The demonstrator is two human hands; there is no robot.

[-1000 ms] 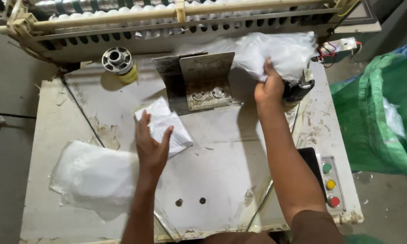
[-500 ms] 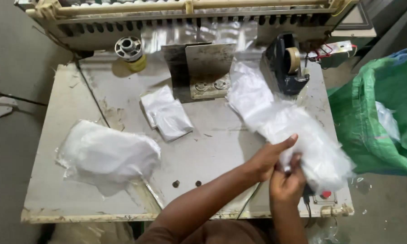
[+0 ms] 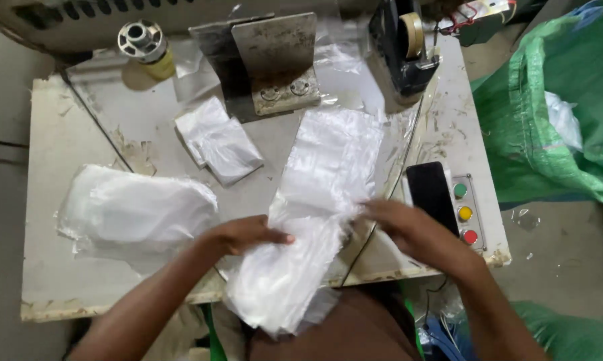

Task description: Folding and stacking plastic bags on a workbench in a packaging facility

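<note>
Left hand (image 3: 248, 234) fingers lie flat and spread on the long stack of clear plastic bags (image 3: 315, 200), pressing it at mid-length. Right hand (image 3: 408, 230) fingers are pinched narrow on the stack's right edge — motion blur there, so I can't tell if it grips one bag or several. Stack lies lengthwise across the worn table (image 3: 67, 267), near end hanging over the front edge toward the body.

To do it well, as I judge it: keep the left palm as the anchor, let the right fingers work the edge only, and slide the overhang back on — slippery film fans out fast.

Around it: a second pile of bags (image 3: 134, 207) to the left, a small folded pack (image 3: 218, 140) behind, a metal bracket (image 3: 274, 60), tape dispenser (image 3: 405, 47), black phone (image 3: 432, 194) beside three coloured buttons (image 3: 465, 214), green sack (image 3: 555, 107) at right.

Hidden: the stack's near end blends into the lap, bag count unreadable, the machine along the top is cut off.
</note>
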